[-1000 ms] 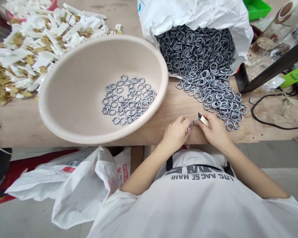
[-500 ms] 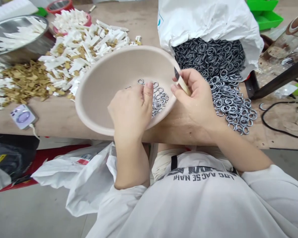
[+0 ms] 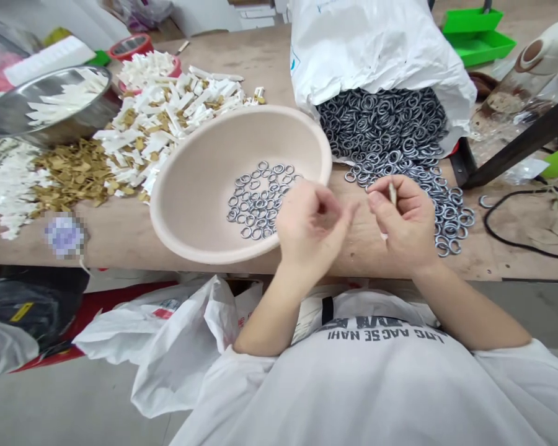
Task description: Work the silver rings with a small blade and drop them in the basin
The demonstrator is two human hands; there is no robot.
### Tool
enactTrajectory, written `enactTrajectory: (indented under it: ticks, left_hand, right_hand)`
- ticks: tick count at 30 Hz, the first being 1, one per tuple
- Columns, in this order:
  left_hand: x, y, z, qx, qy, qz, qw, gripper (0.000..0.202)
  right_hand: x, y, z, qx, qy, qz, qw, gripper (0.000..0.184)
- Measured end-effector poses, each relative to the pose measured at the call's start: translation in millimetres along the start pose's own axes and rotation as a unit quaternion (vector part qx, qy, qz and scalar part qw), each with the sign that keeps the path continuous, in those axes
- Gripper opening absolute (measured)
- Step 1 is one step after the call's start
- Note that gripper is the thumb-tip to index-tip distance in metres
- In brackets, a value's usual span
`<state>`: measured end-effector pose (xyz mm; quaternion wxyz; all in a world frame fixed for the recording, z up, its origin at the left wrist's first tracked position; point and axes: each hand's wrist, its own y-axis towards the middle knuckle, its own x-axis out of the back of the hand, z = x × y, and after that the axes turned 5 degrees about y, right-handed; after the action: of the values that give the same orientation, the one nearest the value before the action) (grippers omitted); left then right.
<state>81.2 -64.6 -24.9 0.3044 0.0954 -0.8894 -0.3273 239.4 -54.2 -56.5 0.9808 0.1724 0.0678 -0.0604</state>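
Note:
My left hand [image 3: 311, 226] hangs just right of the beige bowl's rim [image 3: 302, 214], its fingers curled together and blurred, with no object showing in them. My right hand [image 3: 402, 220] pinches a narrow cream-coloured handle [image 3: 392, 194] upright, its tip out of sight from here. Beyond it lies a loose spill of grey metal rings [image 3: 449, 223], close to my fingers. A smaller cluster of the same rings [image 3: 258, 201] lies inside the bowl. More rings [image 3: 381, 124] pour from a white plastic sack [image 3: 372, 49].
A steel bowl of white pieces [image 3: 46, 105] and heaps of white and gold pieces [image 3: 74, 176] lie left. A green tray [image 3: 477, 37], dark bar [image 3: 516, 142] and black cable [image 3: 516, 241] are right. A white plastic bag [image 3: 177, 341] sits below the table edge.
Both hands have moved back from over the bowl to the table in front of me, and the rings in the bowl now show. The cream handle has turned more upright.

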Motion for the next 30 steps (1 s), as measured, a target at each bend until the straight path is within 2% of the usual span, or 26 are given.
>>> enactTrajectory:
  ticks: [1,3,5,7,10,12,14,16,18,21,24,27,30]
  left_hand:
    - [-11.9,-6,-4,-0.017,-0.031,0.03,0.999,0.029]
    - [-39.8,-14,-5,-0.064,-0.06,0.146,0.985,0.027]
    - [-71.7,-11,5,-0.078,-0.015,0.229,0.97,0.021]
    - [-105.2,4,22,-0.064,0.056,0.25,0.965,0.032]
    - [-151.6,40,50,-0.033,0.141,0.26,0.955,0.057]
    - [-175.9,62,63,-0.024,0.162,0.264,0.95,0.065]
    - [-191.3,75,70,-0.006,0.176,0.271,0.946,0.065]
    - [-195.7,75,72,0.009,0.186,0.303,0.935,0.065]
    - [-189.3,62,72,0.002,0.185,0.342,0.921,0.066]
    - [-167.9,32,70,-0.024,0.178,0.375,0.909,0.065]
    - [-146.1,9,68,-0.048,0.182,0.397,0.898,0.056]
    - [-131.0,1,68,-0.057,0.162,0.402,0.9,0.046]
    - [-120.6,2,65,-0.04,0.147,0.376,0.914,0.039]
  right_hand:
    - [12,2,-6,0.001,0.002,-0.029,1.0,0.016]
    - [42,10,-21,-0.014,-0.026,-0.072,0.997,0.019]
    - [75,18,-34,-0.036,-0.112,-0.072,0.99,0.024]
    - [104,27,-42,-0.021,-0.275,-0.042,0.96,0.031]
    - [130,48,-51,0.011,-0.487,0.009,0.873,0.038]
    - [134,66,-57,-0.006,-0.546,0.033,0.837,0.047]
    - [130,82,-64,-0.041,-0.563,0.054,0.824,0.054]
    - [122,91,-70,-0.072,-0.562,0.094,0.819,0.056]
    - [113,89,-73,-0.073,-0.561,0.146,0.811,0.058]
    - [105,71,-71,-0.039,-0.566,0.214,0.795,0.059]
    - [106,53,-64,-0.012,-0.553,0.264,0.79,0.056]
    - [111,43,-54,0.006,-0.531,0.251,0.81,0.054]
    - [110,34,-44,0.039,-0.487,0.183,0.853,0.05]
